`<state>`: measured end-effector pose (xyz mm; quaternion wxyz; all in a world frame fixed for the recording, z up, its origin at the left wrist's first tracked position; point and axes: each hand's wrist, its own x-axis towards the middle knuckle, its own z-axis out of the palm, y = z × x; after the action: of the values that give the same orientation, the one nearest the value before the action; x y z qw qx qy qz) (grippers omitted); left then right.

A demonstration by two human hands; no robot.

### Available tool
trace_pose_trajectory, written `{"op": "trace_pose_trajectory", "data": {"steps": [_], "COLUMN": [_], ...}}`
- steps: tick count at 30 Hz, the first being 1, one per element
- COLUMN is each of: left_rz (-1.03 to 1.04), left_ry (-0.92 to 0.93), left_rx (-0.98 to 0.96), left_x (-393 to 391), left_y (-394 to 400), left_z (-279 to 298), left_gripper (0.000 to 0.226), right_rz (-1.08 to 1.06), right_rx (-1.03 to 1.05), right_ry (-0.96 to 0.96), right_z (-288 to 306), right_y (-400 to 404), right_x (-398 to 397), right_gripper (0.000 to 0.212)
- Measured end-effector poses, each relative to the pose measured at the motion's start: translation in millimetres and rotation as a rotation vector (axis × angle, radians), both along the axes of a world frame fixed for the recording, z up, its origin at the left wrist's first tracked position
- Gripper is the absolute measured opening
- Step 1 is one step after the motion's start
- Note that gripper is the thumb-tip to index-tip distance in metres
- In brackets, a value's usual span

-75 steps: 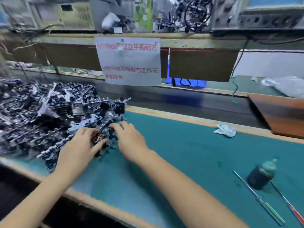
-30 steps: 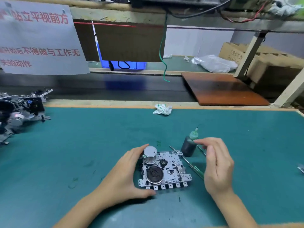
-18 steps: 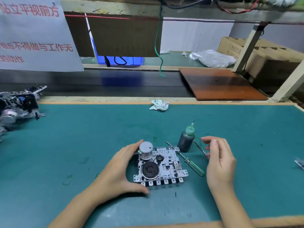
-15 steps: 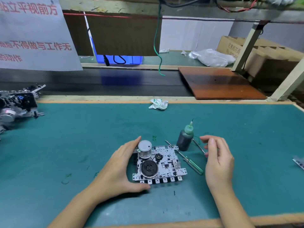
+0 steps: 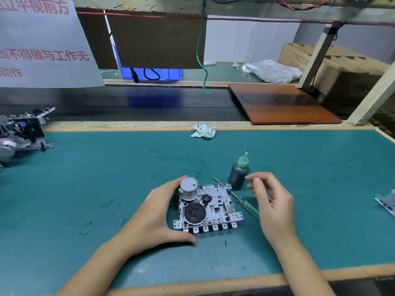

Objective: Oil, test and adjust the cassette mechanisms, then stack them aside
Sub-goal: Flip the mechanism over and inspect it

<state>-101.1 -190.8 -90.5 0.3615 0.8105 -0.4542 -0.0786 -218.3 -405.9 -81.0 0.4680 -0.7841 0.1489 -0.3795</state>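
A metal cassette mechanism (image 5: 215, 208) with a silver motor can and a black flywheel lies flat on the green mat (image 5: 106, 189). My left hand (image 5: 156, 214) grips its left side, fingers behind the motor and thumb at the front edge. My right hand (image 5: 271, 204) hovers to the right of the mechanism, fingers loosely curled and empty, fingertips close to a dark oil bottle (image 5: 238, 175) with a green needle cap. A green-handled screwdriver (image 5: 245, 205) lies between the mechanism and my right hand. A pile of mechanisms (image 5: 21, 135) sits at the far left.
A crumpled white wrapper (image 5: 203, 131) lies near the mat's far edge. A brown board (image 5: 282, 103) rests on the dark conveyor behind. Another metal part (image 5: 386, 202) shows at the right edge. A green wire (image 5: 202, 60) hangs from above, and cardboard boxes (image 5: 333, 69) stand at the back right.
I carried a mechanism from the left pile and set it down at the mat's middle. Since then my left hand keeps gripping it while my right hand stays near the oil bottle.
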Motion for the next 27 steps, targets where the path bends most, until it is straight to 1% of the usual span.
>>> {"op": "trace_pose_trajectory", "data": {"steps": [2, 3, 5, 7, 8, 9, 10, 12, 16, 18, 19, 20, 21, 22, 23, 24, 25, 26, 27], "left_rz": [-0.012, -0.022, -0.054, -0.072, -0.072, -0.071, -0.072, -0.068, -0.055, -0.044, -0.023, 0.011, 0.037, 0.0, -0.089, -0.166, -0.205, -0.272, -0.371], "left_ry": [0.029, 0.042, 0.048, 0.031, 0.023, 0.018, 0.019, 0.025, 0.088, 0.223, 0.329, 0.474, 0.68, 0.883, 1.003, 1.085, 1.208, 1.363, 1.457], "left_rx": [-0.006, -0.005, 0.011, 0.013, 0.006, -0.002, -0.013, -0.034, -0.049, -0.12, -0.176, -0.252, -0.352, -0.425, -0.456, -0.466, -0.472, -0.48, -0.528], "left_x": [2, 3, 4, 3, 4, 4, 4, 5, 4, 3, 3, 4, 5, 5, 5, 2, 0, -1, -2], "left_y": [0, 0, -1, -2, -1, -1, -1, -2, -2, 0, -1, -2, -4, -6, -7, -10, -13, -17, -19], "left_z": [-2, -2, -2, -2, -3, -5, -4, -5, -5, -2, -1, 3, 7, 12, 14, 16, 18, 19, 19], "left_gripper": [0.1, 0.102, 0.108, 0.111, 0.11, 0.109, 0.107, 0.104, 0.104, 0.111, 0.109, 0.101, 0.087, 0.076, 0.079, 0.095, 0.111, 0.122, 0.123], "right_rz": [0.122, 0.208, 0.38, 0.498, 0.532, 0.548, 0.549, 0.517, 0.458, 0.462, 0.471, 0.491, 0.525, 0.596, 0.714, 0.849, 0.96, 1.062, 1.134], "right_rx": [-0.118, -0.185, -0.332, -0.542, -0.66, -0.764, -0.846, -0.947, -1.047, -1.041, -0.974, -0.849, -0.659, -0.407, -0.13, 0.134, 0.352, 0.524, 0.639], "right_ry": [0.06, 0.135, 0.376, 0.639, 0.733, 0.793, 0.833, 0.878, 0.868, 0.843, 0.829, 0.815, 0.795, 0.761, 0.708, 0.639, 0.584, 0.534, 0.482], "right_z": [7, 12, 23, 29, 30, 30, 31, 33, 43, 47, 48, 49, 51, 51, 51, 49, 46, 42, 39], "right_y": [4, 5, 5, 4, 4, 5, 6, 10, 17, 17, 15, 13, 12, 14, 18, 26, 34, 43, 51], "right_x": [-2, -3, -2, 3, 6, 10, 14, 22, 33, 32, 30, 28, 25, 22, 20, 18, 17, 18, 17], "right_gripper": [0.018, 0.028, 0.067, 0.105, 0.119, 0.127, 0.131, 0.127, 0.095, 0.089, 0.088, 0.088, 0.089, 0.089, 0.087, 0.086, 0.087, 0.089, 0.086]}}
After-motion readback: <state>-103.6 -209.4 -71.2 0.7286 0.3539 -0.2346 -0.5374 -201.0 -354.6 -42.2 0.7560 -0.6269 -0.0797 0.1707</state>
